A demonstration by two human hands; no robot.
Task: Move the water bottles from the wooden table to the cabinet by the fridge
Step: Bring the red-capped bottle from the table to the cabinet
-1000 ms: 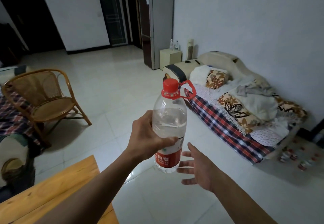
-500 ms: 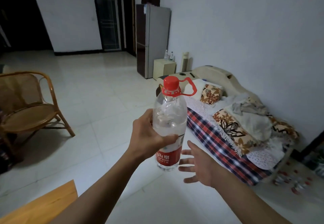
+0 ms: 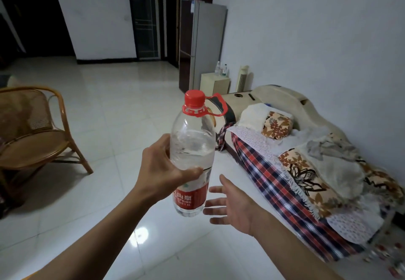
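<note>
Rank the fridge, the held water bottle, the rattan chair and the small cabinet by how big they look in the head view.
1. Rattan chair, partly cut off at the left edge
2. Fridge
3. Water bottle, held in the left hand; it looks large only because it is near
4. Cabinet

Chair and fridge look close.

1. You see a dim, bluish room.
2. Glare spot on the floor tiles [image 3: 140, 234], below the water bottle [image 3: 191, 148].
3. Walls bow at the edges; lower-right corner is blurred.
</note>
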